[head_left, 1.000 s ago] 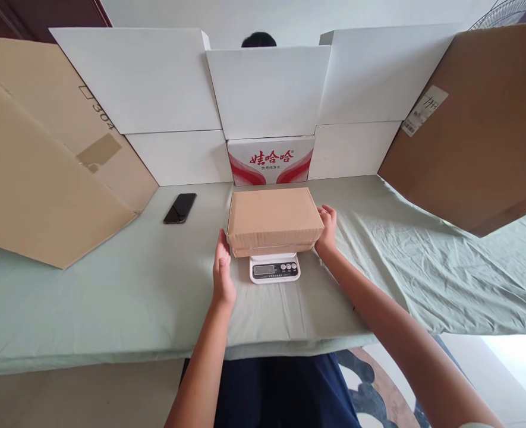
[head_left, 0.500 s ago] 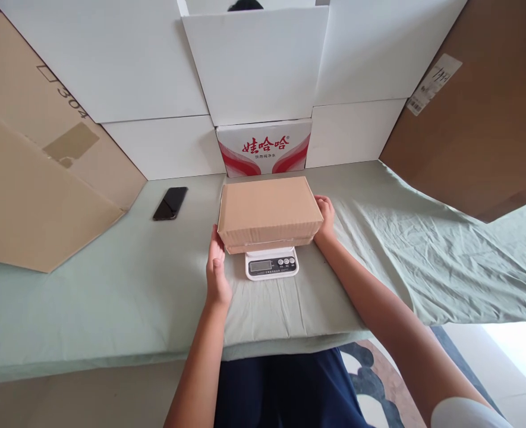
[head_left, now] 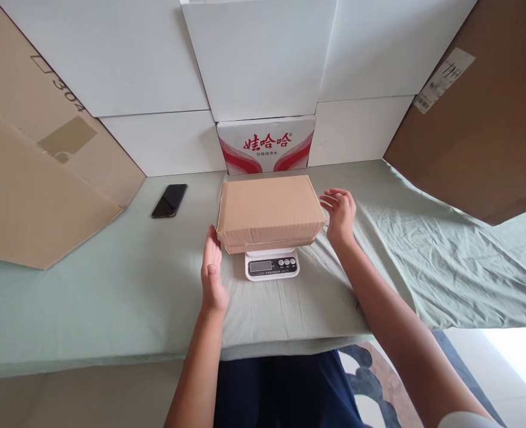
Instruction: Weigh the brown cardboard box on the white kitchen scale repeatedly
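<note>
- Both hands are off the box right now: left hand (head_left: 212,270) sits flat and open just beside the near-left corner of the cardboard box (head_left: 269,211), fingers maybe brushing the edge, hard to say. Right hand (head_left: 340,215) hangs open and clearly apart from the right end.
- Between the two hands, that box rests on a small white kitchen scale (head_left: 272,264), overhanging it on every side; only the display strip pokes out toward the person.
- Judging from that, the step in hand is getting a weight reading. To do it well, I'd keep every finger fully clear, the left one especially, since any touch would throw the number off.
- Box looks roughly centred on the scale, which helps; with so much overhang, a nudge could tip it.
- Digits on the display are too small to read from here.
- Off past the left hand, a black phone (head_left: 169,200) lies on the green sheet (head_left: 111,297). A red-and-white carton (head_left: 266,144) stands right behind the box.
</note>
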`<move>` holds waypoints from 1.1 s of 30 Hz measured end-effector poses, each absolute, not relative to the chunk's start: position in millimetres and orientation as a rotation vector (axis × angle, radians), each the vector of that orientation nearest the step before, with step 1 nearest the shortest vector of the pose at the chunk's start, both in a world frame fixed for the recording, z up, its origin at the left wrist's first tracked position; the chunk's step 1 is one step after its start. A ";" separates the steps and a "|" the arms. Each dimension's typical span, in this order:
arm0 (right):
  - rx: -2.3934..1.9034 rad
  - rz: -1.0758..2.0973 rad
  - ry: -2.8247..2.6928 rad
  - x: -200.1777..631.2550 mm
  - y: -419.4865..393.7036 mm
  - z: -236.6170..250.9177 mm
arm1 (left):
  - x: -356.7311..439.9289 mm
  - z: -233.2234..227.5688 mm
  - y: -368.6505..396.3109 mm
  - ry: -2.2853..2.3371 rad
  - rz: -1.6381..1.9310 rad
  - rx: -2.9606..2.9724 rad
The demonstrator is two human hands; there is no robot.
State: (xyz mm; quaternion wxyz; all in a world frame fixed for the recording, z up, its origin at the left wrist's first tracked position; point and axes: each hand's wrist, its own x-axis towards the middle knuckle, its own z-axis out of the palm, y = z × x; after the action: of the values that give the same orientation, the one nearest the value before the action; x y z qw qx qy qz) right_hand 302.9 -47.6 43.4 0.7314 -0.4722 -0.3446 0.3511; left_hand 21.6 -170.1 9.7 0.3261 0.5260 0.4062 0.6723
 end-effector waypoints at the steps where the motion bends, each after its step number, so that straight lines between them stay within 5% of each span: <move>1: -1.031 0.707 -0.788 304.9 -55.0 47.8 | 21.2 9.6 -170.5 1.059 1.780 1.373; 5: -1.036 0.556 -0.920 303.1 -105.4 50.8 | 22.1 7.3 -170.4 1.060 1.787 1.344; 14: -1.063 0.927 -1.158 261.1 -173.5 25.4 | 26.6 -2.2 -167.6 1.051 1.670 1.342; 28: -0.954 0.797 -1.273 237.1 -80.3 55.1 | 25.7 51.0 -81.1 1.065 1.663 1.430; 33: -0.955 0.780 -1.281 235.6 -34.2 38.6 | 34.4 33.1 -30.1 1.257 1.689 1.344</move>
State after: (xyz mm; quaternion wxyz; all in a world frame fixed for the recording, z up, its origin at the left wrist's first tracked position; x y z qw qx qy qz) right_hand 235.6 -34.2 38.6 0.6301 -0.4169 -0.5595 0.3408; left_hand 34.4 -30.1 33.1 0.3166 0.5103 0.4775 0.6414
